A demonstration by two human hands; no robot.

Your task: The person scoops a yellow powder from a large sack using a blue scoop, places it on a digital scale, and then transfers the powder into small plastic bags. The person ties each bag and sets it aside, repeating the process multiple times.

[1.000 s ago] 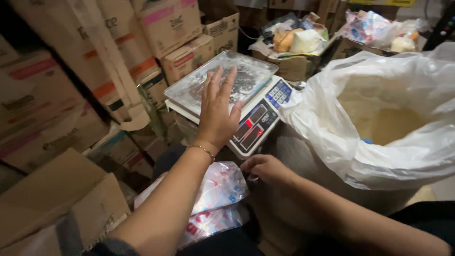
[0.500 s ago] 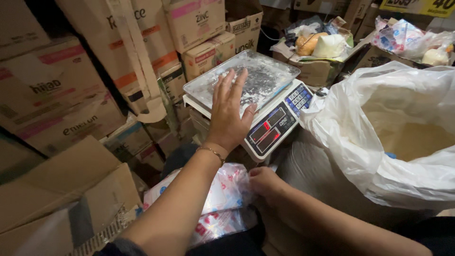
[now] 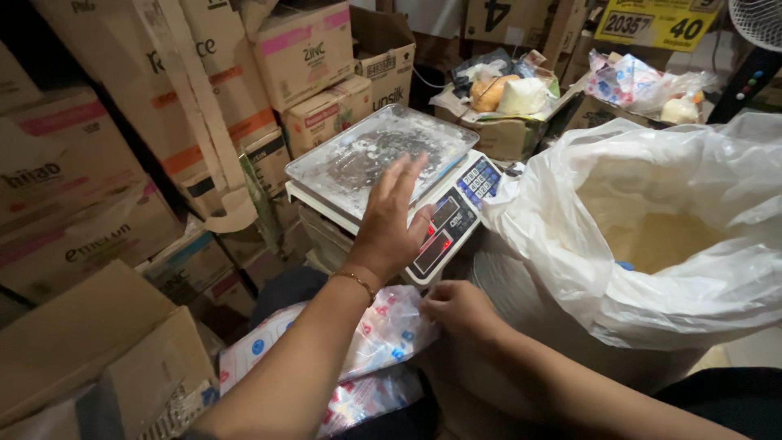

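My left hand [image 3: 389, 220] hovers with fingers spread over the front edge of a digital scale [image 3: 452, 216], just above its metal weighing tray [image 3: 358, 155]. A thin bracelet circles that wrist. My right hand [image 3: 456, 308] rests lower down, fingers curled on the edge of a printed clear plastic bag [image 3: 383, 334] lying on my lap. To the right stands a big sack lined with white plastic [image 3: 652, 212], open at the top, with pale powder [image 3: 660, 240] inside.
Stacked cardboard cartons [image 3: 204, 98] fill the left and back. An open brown box [image 3: 90, 358] sits at lower left. Behind the scale, a carton holds bagged goods [image 3: 505, 94]. More bags [image 3: 635, 81] lie at the back right near a fan [image 3: 757, 24].
My left hand has lifted off the scale's tray and drawn back toward its front edge. The right hand stays on the plastic bag. The view has shifted a little.
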